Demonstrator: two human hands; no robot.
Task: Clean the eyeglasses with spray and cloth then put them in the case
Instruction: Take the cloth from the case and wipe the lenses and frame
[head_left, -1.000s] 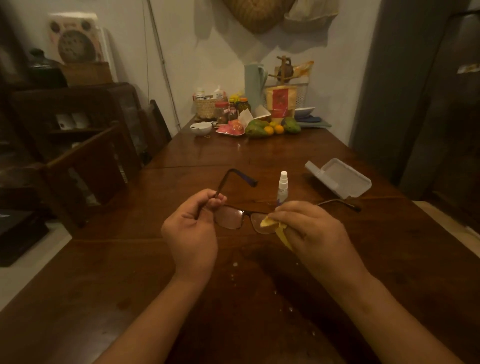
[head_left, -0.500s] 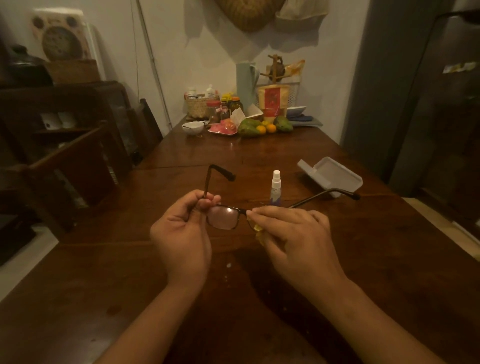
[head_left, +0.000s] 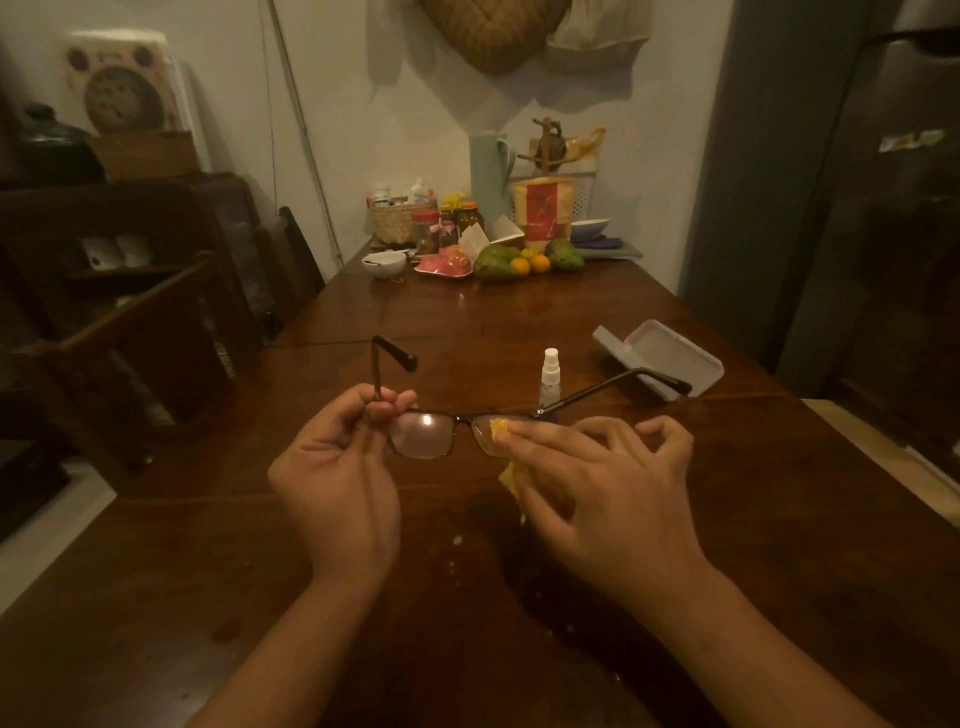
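Observation:
Dark-framed eyeglasses (head_left: 423, 435) are held above the brown wooden table (head_left: 519, 312), arms unfolded and pointing away from me. My left hand (head_left: 340, 467) pinches the left hinge of the frame. My right hand (head_left: 602, 488) presses a small yellow cloth (head_left: 511, 475) against the right lens with thumb and forefinger; most of the cloth is hidden under the hand. A small clear spray bottle with a white top (head_left: 549, 375) stands upright just beyond the glasses. An open white glasses case (head_left: 667, 356) lies to the right of the bottle.
Small droplets (head_left: 457, 541) dot the table below the glasses. At the far end stand a fruit pile (head_left: 519, 260), jars, a basket (head_left: 392, 221), a pale jug (head_left: 488, 171) and a white bowl (head_left: 383, 264). Dark chairs (head_left: 156, 332) line the left; a dark door (head_left: 893, 234) is right.
My right fingers have spread and slid with the cloth across the right lens. The glasses have turned level and their right arm has lifted. The left hand keeps its grip.

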